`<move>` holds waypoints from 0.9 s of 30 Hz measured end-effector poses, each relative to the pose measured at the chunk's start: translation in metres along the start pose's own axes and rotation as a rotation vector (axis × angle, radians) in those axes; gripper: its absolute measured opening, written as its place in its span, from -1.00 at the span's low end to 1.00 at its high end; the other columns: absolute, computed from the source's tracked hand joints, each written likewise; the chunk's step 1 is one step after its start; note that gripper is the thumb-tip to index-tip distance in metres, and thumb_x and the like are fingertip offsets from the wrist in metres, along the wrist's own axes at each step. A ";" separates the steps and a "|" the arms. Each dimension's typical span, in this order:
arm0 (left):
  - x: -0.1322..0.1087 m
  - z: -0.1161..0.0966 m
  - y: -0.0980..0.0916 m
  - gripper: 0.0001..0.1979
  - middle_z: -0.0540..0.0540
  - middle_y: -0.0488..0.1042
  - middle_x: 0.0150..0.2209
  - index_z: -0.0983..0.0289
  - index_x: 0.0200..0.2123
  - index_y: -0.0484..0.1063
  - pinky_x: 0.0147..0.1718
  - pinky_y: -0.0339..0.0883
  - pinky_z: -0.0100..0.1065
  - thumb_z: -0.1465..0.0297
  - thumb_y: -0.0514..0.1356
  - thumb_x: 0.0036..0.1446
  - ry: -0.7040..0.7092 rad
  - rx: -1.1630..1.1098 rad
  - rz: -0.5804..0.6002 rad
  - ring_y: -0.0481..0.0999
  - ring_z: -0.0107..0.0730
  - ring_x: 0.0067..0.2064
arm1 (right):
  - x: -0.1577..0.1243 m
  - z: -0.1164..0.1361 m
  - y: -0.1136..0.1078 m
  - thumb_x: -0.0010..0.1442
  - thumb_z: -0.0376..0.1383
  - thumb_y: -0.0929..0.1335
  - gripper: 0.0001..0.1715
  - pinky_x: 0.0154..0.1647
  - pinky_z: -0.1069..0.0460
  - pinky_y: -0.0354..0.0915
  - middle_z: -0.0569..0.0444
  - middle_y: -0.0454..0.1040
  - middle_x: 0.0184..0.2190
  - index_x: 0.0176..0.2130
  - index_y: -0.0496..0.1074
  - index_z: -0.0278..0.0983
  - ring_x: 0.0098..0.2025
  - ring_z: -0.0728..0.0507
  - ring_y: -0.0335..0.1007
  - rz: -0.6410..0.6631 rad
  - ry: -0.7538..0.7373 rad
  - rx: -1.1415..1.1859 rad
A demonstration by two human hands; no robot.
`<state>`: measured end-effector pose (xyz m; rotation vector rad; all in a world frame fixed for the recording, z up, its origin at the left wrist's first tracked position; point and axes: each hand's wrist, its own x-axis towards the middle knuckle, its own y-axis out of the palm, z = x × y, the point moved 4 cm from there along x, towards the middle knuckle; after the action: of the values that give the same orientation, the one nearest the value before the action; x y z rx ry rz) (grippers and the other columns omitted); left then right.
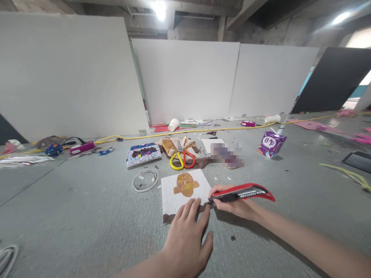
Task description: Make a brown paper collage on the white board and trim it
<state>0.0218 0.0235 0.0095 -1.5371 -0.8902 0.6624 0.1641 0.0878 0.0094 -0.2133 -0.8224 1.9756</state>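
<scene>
While the left hand point(185, 231) lies flat, fingers spread and pressed on the near edge of the white card point(185, 191), the right hand point(236, 204) comes in from the right, closed around a red knife point(242, 192). The knife lies nearly level, its long axis running left to right, the tip pointing left at the card's near right corner, where a brown strip point(174, 217) runs along the card's near edge. The tip sits just beside the left fingertips point(199, 206), close enough that I would call them almost touching; whether the blade itself meets the strip I cannot tell from here. The card lies on the grey floor point(87, 216) straight ahead of the person, with an orange-brown cutout point(185, 184) stuck on its middle. The right hand is the nearer one to the corner being worked; the left is on the card itself, holding nothing, only pinning. Left of the card the floor is open apart from a wire ring point(145, 180) near its far left corner. Beyond the card, yellow-and-orange scissors point(182, 158) rest on a heap of tan scraps, with a patterned board point(144, 153) just to their left and a purple carton point(271, 143) well off to the right. On the near side, toward the person, the floor is bare save for a small dark fleck, leaving room to draw the knife along the near edge.
</scene>
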 end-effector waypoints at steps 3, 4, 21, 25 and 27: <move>0.000 0.000 0.000 -0.48 0.26 0.11 0.14 0.23 0.15 0.07 0.03 0.07 -0.01 0.28 -0.01 0.10 -0.005 -0.002 0.005 0.07 -0.02 0.15 | -0.001 -0.006 -0.002 0.03 -0.35 0.24 -0.87 -0.38 0.10 0.19 0.13 0.38 -0.45 -0.35 0.35 -0.26 -0.40 -0.03 0.27 -0.037 0.041 0.083; 0.000 0.000 0.000 -0.48 0.25 0.11 0.14 0.23 0.15 0.07 0.03 0.08 -0.01 0.28 -0.01 0.10 -0.004 -0.004 0.006 0.07 -0.02 0.15 | -0.001 -0.007 -0.003 0.04 -0.35 0.24 -0.87 -0.39 0.10 0.19 0.13 0.38 -0.45 -0.35 0.35 -0.27 -0.40 -0.03 0.26 -0.038 0.048 0.096; 0.000 -0.001 -0.001 -0.47 0.26 0.10 0.15 0.23 0.15 0.06 0.04 0.05 -0.01 0.30 0.00 0.10 -0.016 -0.033 0.020 0.05 -0.02 0.16 | 0.001 -0.010 0.000 0.06 -0.26 0.29 -0.81 -0.23 0.03 0.25 0.07 0.46 -0.33 -0.29 0.42 -0.26 -0.27 -0.09 0.35 0.050 0.057 0.217; 0.000 -0.001 -0.002 -0.48 0.25 0.10 0.15 0.23 0.15 0.07 0.04 0.06 0.00 0.30 0.00 0.09 -0.014 -0.032 0.013 0.06 -0.01 0.15 | 0.000 -0.009 -0.001 0.06 -0.24 0.29 -0.79 -0.19 0.01 0.24 0.06 0.47 -0.31 -0.27 0.42 -0.26 -0.25 -0.09 0.36 0.038 0.040 0.190; 0.000 -0.001 -0.003 -0.47 0.24 0.11 0.15 0.23 0.15 0.07 0.03 0.06 -0.01 0.30 0.01 0.09 -0.013 -0.031 0.008 0.06 -0.02 0.15 | 0.000 -0.007 -0.002 0.07 -0.25 0.29 -0.79 -0.17 0.01 0.23 0.06 0.47 -0.31 -0.26 0.42 -0.25 -0.24 -0.09 0.35 0.036 0.024 0.170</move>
<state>0.0223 0.0230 0.0123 -1.5663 -0.9079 0.6680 0.1685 0.0917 0.0049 -0.1528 -0.6352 2.0609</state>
